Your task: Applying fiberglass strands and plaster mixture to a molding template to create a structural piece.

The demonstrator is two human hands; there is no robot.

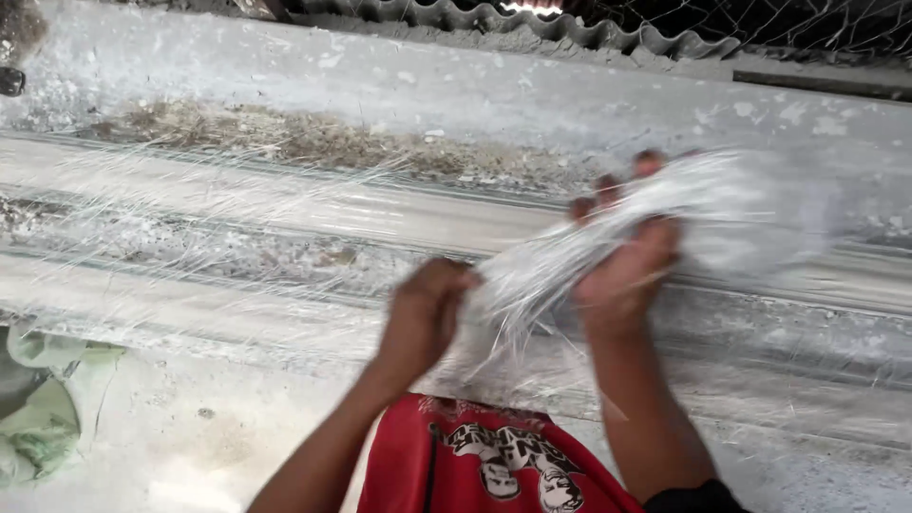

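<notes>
White, glassy fibres (579, 256) sit bunched between our hands above the grey table (285, 199). Our right hand (622, 275) closes its grip round the bundle at two o'clock, steadying it; our left hand (423, 318) pinches the lower strands, at seven o'clock from it.

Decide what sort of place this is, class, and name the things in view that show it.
Probably a rough outdoor or semi-open work yard: dusty concrete steps, corrugated sheeting and wire netting along the top. The left hand and right hand grip a bundle of white fibres.
</notes>
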